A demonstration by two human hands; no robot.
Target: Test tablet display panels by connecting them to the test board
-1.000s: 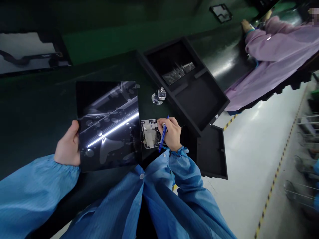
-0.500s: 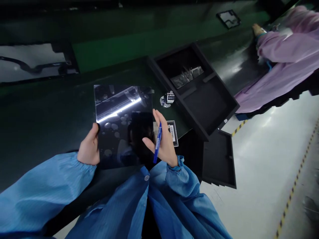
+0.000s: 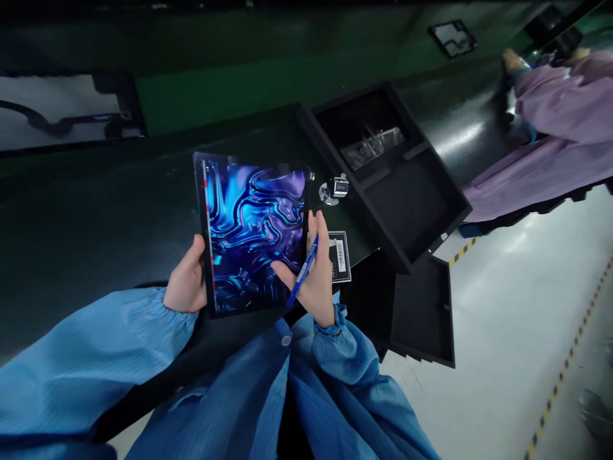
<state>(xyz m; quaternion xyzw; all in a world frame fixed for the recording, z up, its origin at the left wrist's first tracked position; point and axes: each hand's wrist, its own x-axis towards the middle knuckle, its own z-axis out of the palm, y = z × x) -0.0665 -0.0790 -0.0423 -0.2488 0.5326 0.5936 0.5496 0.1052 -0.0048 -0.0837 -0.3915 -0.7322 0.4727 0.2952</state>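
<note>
Both hands hold up a tablet (image 3: 253, 236), its lit screen showing swirling blue and purple patterns. My left hand (image 3: 188, 284) grips its lower left edge. My right hand (image 3: 311, 281) presses its fingers against the right edge and pinches a blue pen (image 3: 302, 281). Just beyond that hand, a small black board with a white barcode label (image 3: 339, 257) lies on the dark green bench mat (image 3: 119, 204). A chrome tally counter (image 3: 334, 190) stands beyond the tablet's upper right corner.
A black foam-lined tray (image 3: 387, 172) with compartments holds shiny packaging at its far end, and its black lid (image 3: 421, 313) hangs past the bench edge. A co-worker's lilac sleeve (image 3: 560, 140) lies at upper right. Pale floor with a yellow-black stripe (image 3: 560, 370) lies right.
The tablet's dark screen has lit up with a colourful image. Earlier my right hand was at a circuit board with the pen; it now sits at the tablet's edge, and a barcode label shows.
</note>
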